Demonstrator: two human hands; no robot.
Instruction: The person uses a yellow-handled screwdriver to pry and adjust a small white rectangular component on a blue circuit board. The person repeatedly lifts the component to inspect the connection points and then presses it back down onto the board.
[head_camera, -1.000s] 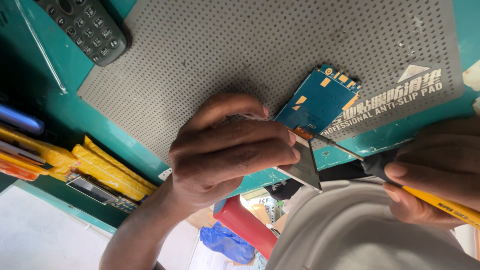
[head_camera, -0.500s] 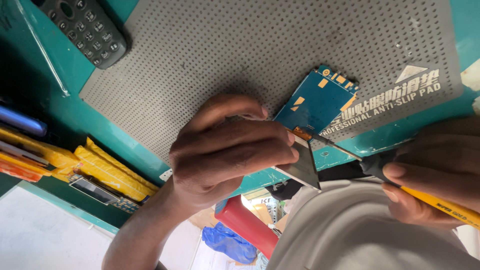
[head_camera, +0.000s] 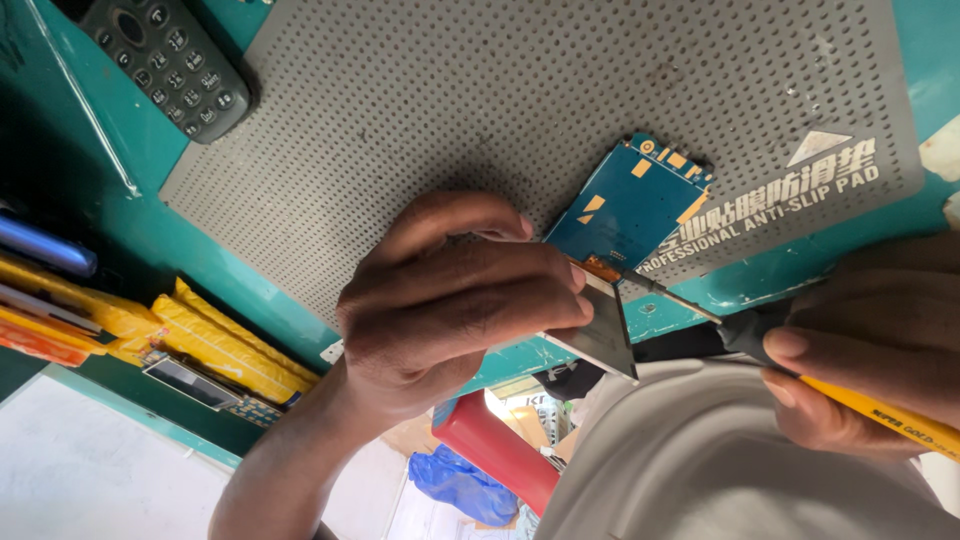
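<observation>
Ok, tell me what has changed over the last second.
Almost nothing. The left hand keeps pinching the small screen against the blue circuit board, and the right hand keeps the yellow screwdriver tip at the joint. The view only drifted slightly; the keypad phone and grey mat stayed put.

Open mat above, crowded edges

The grey perforated anti-slip mat (head_camera: 480, 110) lies bare across its middle; a dark keypad phone (head_camera: 170, 65) blocks one corner, the blue circuit board (head_camera: 630, 205) sits near another, and yellow flex strips (head_camera: 215, 340) crowd the teal bench edge (head_camera: 140, 235).

Blue circuit board (head_camera: 628, 205) (grey dotted mat (head_camera: 450, 110))
</observation>
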